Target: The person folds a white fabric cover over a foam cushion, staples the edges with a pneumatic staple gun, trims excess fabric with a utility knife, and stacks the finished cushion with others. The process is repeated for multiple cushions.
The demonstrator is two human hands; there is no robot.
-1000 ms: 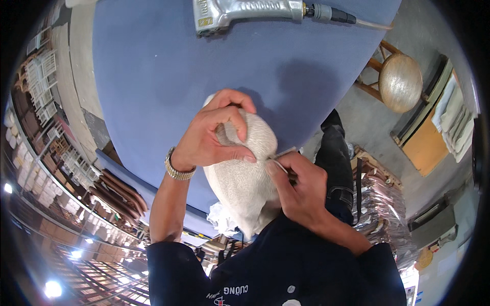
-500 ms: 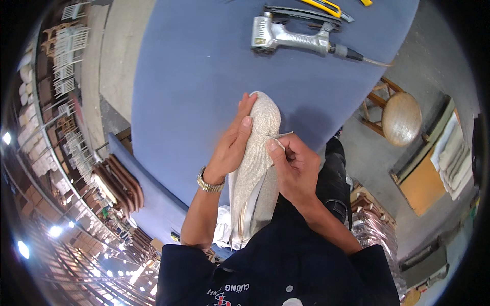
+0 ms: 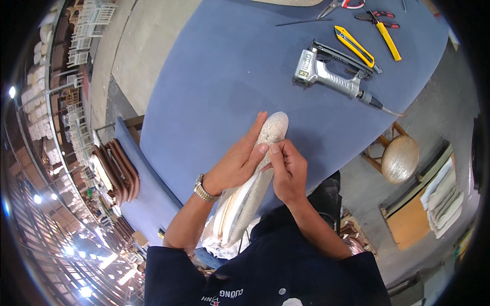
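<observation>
A long padded piece covered in beige woven fabric stands on its narrow side between my hands, its rounded end on the blue table. Along its near part the cover gapes, showing white lining and a pale wooden edge. My left hand is wrapped round its left side, the thumb pressing on the cloth near the rounded end. Thumb and fingers of my right hand pinch the fabric's edge right beside that thumb. The pinched bit of cloth is mostly hidden by the fingers.
On the blue table lie a silver staple gun with an air hose, a yellow utility knife, a yellow-handled tool, red-handled pliers and scissors. A round stool stands to the right.
The padded piece has tilted, showing more of its open side. Both hands have closed in near its rounded end. The view has shifted, bringing more tools into sight.
</observation>
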